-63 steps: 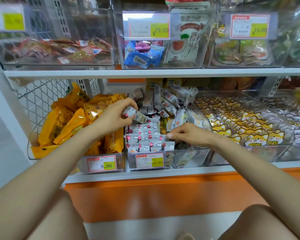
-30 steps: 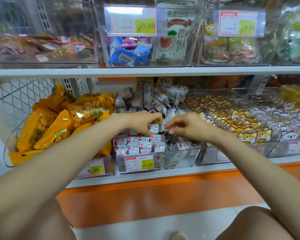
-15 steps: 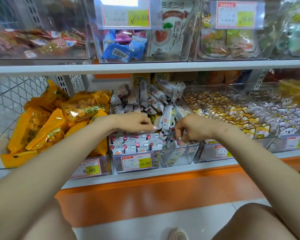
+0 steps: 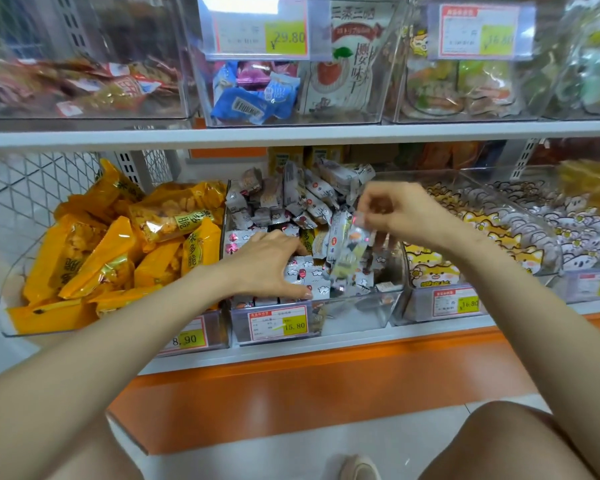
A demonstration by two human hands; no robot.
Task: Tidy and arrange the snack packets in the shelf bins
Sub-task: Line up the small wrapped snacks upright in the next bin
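A clear middle bin (image 4: 354,315) on the lower shelf holds several small white-and-grey snack packets (image 4: 312,199), loose at the back and in neat rows at the front. My left hand (image 4: 269,263) lies flat on the front rows of packets, fingers straight. My right hand (image 4: 395,211) is raised above the bin's right side and pinches a few blurred snack packets (image 4: 345,251) that hang below its fingers.
A bin of yellow snack bags (image 4: 118,244) stands to the left, and bins of fox-print packets (image 4: 471,230) to the right. The upper shelf (image 4: 291,135) carries clear bins just above my hands. An orange base panel (image 4: 326,382) runs under the lower shelf.
My right hand has risen from the bin's front right corner, lifting packets with it. My left hand has slid forward and down onto the front rows.
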